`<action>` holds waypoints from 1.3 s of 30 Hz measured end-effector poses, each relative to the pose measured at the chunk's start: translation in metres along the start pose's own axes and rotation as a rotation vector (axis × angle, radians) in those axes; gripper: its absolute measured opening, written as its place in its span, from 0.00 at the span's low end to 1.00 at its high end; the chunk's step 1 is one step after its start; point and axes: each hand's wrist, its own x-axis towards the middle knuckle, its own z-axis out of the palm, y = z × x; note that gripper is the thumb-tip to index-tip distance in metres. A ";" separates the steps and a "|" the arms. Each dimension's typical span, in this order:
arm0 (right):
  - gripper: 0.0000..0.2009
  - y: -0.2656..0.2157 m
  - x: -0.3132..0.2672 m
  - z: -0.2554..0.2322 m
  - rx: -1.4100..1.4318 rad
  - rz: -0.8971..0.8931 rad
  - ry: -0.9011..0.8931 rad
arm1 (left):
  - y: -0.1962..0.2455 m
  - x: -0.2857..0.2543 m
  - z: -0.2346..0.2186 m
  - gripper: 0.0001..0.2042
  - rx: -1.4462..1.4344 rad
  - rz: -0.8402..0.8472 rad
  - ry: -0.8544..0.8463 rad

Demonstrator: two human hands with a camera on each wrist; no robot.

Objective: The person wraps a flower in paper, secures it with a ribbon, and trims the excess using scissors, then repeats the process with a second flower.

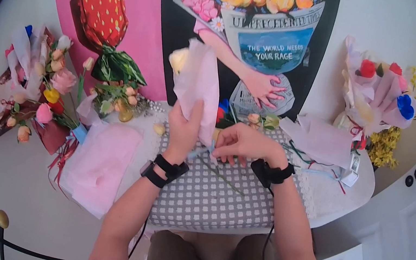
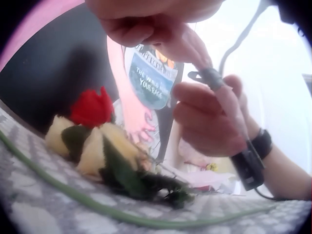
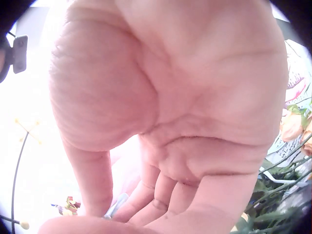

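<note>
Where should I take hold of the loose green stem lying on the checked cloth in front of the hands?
Pinch the green stem at its bare middle, coming from above. It lies flat on the checked cloth, thin and leafless there, just nearer the person than the right hand, with nothing lying over it.

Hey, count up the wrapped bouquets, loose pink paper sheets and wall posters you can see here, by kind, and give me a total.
Wrapped flower bouquets: 3 — the pink-paper one gripped by the left hand, the one lying at far left, the one at right.
Loose pink wrapping-paper sheets: 2.
Wall posters: 2 — pink strawberry-bouquet poster, black newspaper-bouquet poster.
Total: 7
</note>
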 end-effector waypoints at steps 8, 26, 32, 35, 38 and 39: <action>0.11 -0.003 0.005 0.009 -0.048 0.024 -0.020 | 0.004 0.002 -0.003 0.11 -0.015 0.015 0.023; 0.13 0.008 0.013 -0.004 0.477 -0.296 0.284 | 0.010 0.020 -0.024 0.13 -0.202 -0.095 0.092; 0.14 0.011 0.019 0.009 0.155 -0.217 0.090 | 0.000 0.023 -0.028 0.13 -0.277 -0.146 0.023; 0.12 0.009 0.018 0.008 0.197 -0.107 0.167 | 0.004 0.023 -0.024 0.13 -0.296 -0.129 0.047; 0.10 0.014 0.020 -0.002 0.209 -0.102 0.086 | 0.010 0.021 -0.024 0.12 -0.229 -0.128 0.017; 0.10 0.015 0.019 -0.002 0.208 -0.102 0.086 | 0.011 0.021 -0.024 0.12 -0.211 -0.115 0.022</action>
